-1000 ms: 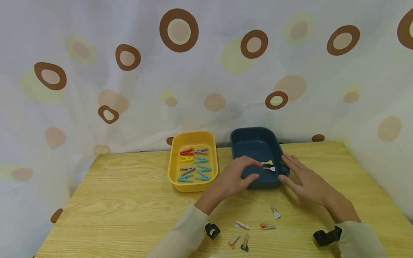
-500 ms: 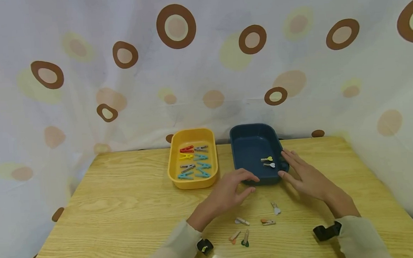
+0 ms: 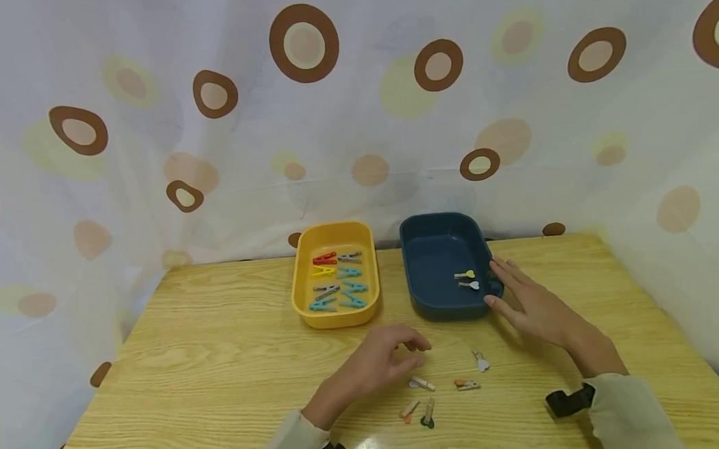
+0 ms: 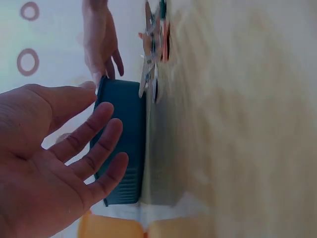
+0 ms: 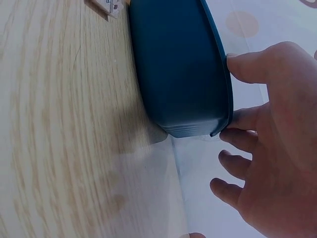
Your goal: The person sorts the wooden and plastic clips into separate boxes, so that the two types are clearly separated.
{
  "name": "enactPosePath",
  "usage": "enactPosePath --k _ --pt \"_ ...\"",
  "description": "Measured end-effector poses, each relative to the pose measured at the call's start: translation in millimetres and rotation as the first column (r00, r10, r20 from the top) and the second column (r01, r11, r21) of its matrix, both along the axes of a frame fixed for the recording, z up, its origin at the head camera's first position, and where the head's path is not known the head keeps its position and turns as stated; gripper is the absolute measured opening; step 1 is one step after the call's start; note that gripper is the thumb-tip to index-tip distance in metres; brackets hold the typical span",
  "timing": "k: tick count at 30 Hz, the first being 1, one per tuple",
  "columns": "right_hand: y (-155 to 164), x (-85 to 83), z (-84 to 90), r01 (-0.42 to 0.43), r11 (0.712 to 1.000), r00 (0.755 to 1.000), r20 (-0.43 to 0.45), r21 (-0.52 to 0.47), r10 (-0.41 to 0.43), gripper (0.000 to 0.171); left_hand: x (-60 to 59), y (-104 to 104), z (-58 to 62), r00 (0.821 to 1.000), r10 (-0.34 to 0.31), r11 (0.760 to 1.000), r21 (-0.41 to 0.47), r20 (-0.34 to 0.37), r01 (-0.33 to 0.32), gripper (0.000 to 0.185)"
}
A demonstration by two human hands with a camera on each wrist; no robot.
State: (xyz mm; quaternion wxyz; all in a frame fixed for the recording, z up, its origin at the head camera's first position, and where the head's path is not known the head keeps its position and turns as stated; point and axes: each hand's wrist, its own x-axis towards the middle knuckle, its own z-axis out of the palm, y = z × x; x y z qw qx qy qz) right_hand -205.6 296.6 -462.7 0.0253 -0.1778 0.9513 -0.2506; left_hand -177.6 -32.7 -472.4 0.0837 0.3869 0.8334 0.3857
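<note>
Currently the left hand [image 3: 385, 364] hovers low over the wooden table [image 3: 219, 357], fingers loosely curled and holding nothing, directly above a scatter of small wooden pegs [image 3: 421, 384] lying loose on the near part of the surface. The left wrist view confirms a relaxed, spread palm with no object in it. The right hand [image 3: 528, 301] lies flat beside the dark blue tray [image 3: 441, 309], fingers straight, thumb and fingertips touching the tray's right rim; the contact appears to steady the tray rather than grip it. Two small pegs, one with a yellow heart [image 3: 465, 275] and one with a white heart [image 3: 470, 286], lie side by side inside the blue tray near its right wall. The yellow tray [image 3: 339, 318], just to the left and apart from the blue one, holds larger plastic clothespins [image 3: 337, 283] in red, yellow, grey and blue. A spotted curtain [image 3: 352, 101] hangs behind the table.
</note>
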Motion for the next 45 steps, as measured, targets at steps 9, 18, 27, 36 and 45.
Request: enactPosePath --k 9,18,27,36,45 --pt "-1.0 1.2 3.0 -0.003 1.0 1.0 0.009 -0.001 0.003 0.078 9.9 -3.7 -4.0 0.998 -0.006 0.997 -0.073 0.06 0.011 0.018" --pt "1.5 -0.1 1.2 -0.005 1.0 1.0 0.005 0.004 0.005 0.079 13.6 -0.2 -3.3 0.998 -0.018 0.982 -0.187 0.058 0.029 0.016" --pt "2.7 -0.3 -0.3 -0.008 1.0 1.0 0.0 -0.003 0.008 0.078 12.9 1.4 -4.6 0.999 -0.03 0.978 -0.205 0.04 0.037 0.012" --pt "-0.7 -0.1 0.8 -0.013 1.0 1.0 0.0 -0.009 0.013 0.078 10.6 -7.5 0.8 0.986 0.066 0.996 -0.074 0.151 -0.056 0.011" --pt "-2.8 0.3 0.0 -0.012 1.0 1.0 0.0 -0.003 0.012 0.079 6.4 -11.9 8.9 0.972 0.099 0.992 0.051 0.215 -0.113 0.013"
